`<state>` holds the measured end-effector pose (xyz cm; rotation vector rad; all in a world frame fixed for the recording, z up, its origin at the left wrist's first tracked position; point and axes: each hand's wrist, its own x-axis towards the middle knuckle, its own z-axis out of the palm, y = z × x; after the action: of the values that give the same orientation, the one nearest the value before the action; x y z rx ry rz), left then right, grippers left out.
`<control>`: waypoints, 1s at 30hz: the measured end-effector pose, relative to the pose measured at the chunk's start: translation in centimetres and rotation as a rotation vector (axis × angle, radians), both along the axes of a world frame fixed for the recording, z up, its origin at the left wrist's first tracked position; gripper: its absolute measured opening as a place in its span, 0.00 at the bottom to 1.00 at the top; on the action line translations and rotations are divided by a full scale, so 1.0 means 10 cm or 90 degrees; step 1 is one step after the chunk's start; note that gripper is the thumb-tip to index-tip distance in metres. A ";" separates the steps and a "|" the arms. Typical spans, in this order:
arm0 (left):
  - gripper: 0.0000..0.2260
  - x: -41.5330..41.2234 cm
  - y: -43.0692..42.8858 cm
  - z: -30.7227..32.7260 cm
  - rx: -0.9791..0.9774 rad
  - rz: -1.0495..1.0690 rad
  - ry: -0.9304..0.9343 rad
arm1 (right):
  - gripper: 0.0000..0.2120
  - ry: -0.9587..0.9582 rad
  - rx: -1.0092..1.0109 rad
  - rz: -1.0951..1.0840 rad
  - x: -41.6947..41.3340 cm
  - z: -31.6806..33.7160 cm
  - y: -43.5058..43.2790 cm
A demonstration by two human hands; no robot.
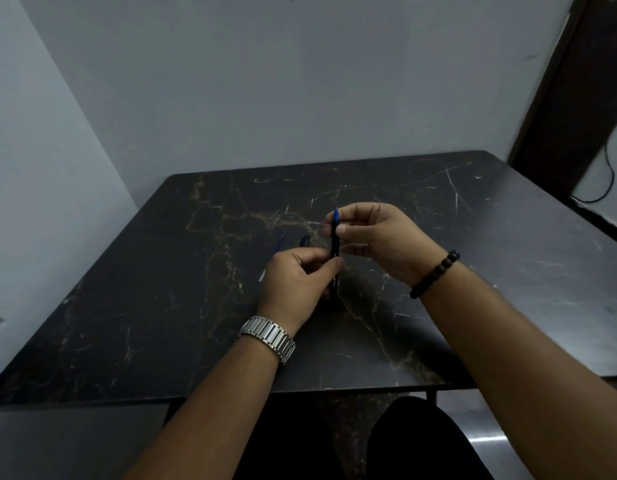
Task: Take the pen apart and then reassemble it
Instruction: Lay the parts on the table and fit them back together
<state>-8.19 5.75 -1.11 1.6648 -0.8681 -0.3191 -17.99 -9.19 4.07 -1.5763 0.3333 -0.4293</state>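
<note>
A slim black pen barrel (334,252) with a blue end at its top stands nearly upright above the dark marble table (161,306). My left hand (293,282) pinches its lower part between thumb and fingers. My right hand (376,237) holds its upper part, fingertips near the blue tip. On the table just left of my hands lie a thin blue-and-clear refill (274,254) and a short black cap-like piece (304,240), partly hidden behind my left hand.
A pale wall stands behind the table's far edge. A dark door frame (556,98) and a black cable (604,181) are at the right. My dark-clothed knee (421,441) shows below the near edge.
</note>
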 end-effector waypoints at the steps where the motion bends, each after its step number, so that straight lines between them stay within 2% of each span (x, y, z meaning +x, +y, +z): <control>1: 0.06 0.00 0.00 0.00 0.002 -0.002 -0.004 | 0.09 -0.005 -0.003 -0.010 0.01 -0.01 0.00; 8: 0.05 -0.01 0.00 -0.01 0.001 -0.010 0.006 | 0.07 -0.028 0.000 -0.046 0.02 -0.03 0.01; 12: 0.04 -0.01 0.00 0.01 -0.024 -0.011 0.032 | 0.10 0.003 0.031 0.005 -0.01 0.00 -0.01; 16: 0.05 -0.01 0.00 0.01 -0.007 -0.014 0.018 | 0.11 0.021 -0.012 0.027 -0.02 0.01 0.00; 22: 0.06 -0.03 0.01 0.02 0.009 -0.010 -0.010 | 0.07 -0.001 -0.001 -0.003 -0.01 0.00 0.03; 30: 0.05 -0.04 0.01 0.04 0.001 0.003 -0.006 | 0.09 -0.016 -0.004 -0.084 0.03 -0.03 0.10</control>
<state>-8.63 5.87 -0.75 1.6714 -0.8717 -0.3091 -17.66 -8.18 3.75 -1.5595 0.4192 -0.5519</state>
